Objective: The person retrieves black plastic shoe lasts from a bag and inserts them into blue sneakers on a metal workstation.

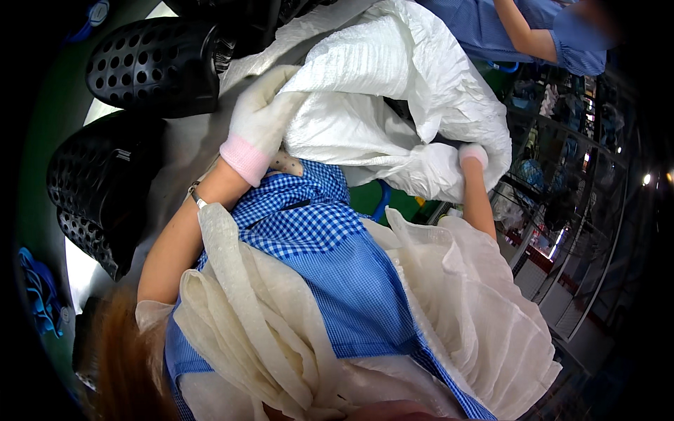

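A large white woven sack (365, 67) hangs bunched and partly opened out in front of me. My left hand (263, 112), in a white knit glove with a pink cuff, is closed on the near left edge of the sack, thumb uppermost. My right hand (474, 153), gloved too, reaches into the folds at the sack's right side. Only its cuff end shows there, and the white material hides the fingers. Below the sack lies the blue checked apron (302, 224) over my lap.
Black curved plastic pieces with rows of round holes (151, 67) stand on a pale surface at the left. Blue straps (41, 291) lie at the far left. A co-worker's arm (523, 31) is at the upper right. Loaded metal shelving (569, 154) stands on the right.
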A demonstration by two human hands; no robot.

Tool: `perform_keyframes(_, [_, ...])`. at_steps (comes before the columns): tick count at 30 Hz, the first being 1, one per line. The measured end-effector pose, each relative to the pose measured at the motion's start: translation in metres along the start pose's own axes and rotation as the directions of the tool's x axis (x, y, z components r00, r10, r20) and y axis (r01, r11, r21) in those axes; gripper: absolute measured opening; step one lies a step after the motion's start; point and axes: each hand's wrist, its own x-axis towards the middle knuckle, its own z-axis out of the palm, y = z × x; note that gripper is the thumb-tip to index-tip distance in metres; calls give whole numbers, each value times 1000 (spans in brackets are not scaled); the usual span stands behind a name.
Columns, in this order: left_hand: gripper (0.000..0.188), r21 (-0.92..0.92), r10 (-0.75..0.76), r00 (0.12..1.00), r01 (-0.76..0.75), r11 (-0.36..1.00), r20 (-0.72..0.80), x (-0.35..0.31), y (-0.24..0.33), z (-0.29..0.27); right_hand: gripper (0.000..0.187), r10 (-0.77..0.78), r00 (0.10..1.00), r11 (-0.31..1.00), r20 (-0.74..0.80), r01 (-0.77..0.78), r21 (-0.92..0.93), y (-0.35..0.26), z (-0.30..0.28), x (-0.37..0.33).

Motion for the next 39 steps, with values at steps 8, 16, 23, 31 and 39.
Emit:
perform_keyframes(8, [33, 73, -80, 989, 71, 995, 125, -1, -1, 3, 34, 68, 989, 991, 133, -51, -124, 13, 52, -24])
perform_keyframes(16, [29, 82, -26, 998, 22, 996, 51, -2, 1, 2, 56, -83, 978, 991, -191, 61, -117, -3, 22, -36])
perform_keyframes(23, [29, 21, -43, 996, 41, 999, 73, -2, 2, 1, 74, -233, 958, 964, -166, 205, -166, -7, 33, -31])
perform_keyframes(31, [30, 88, -76, 996, 72, 994, 44, 0, 8, 5, 80, -448, 877, 894, 176, 436, 105, -4, 11, -31])
perform_keyframes(39, [27, 97, -46, 998, 43, 994, 30, 1, 11, 8, 65, -256, 966, 880, 32, 219, 422, 29, 51, 8])
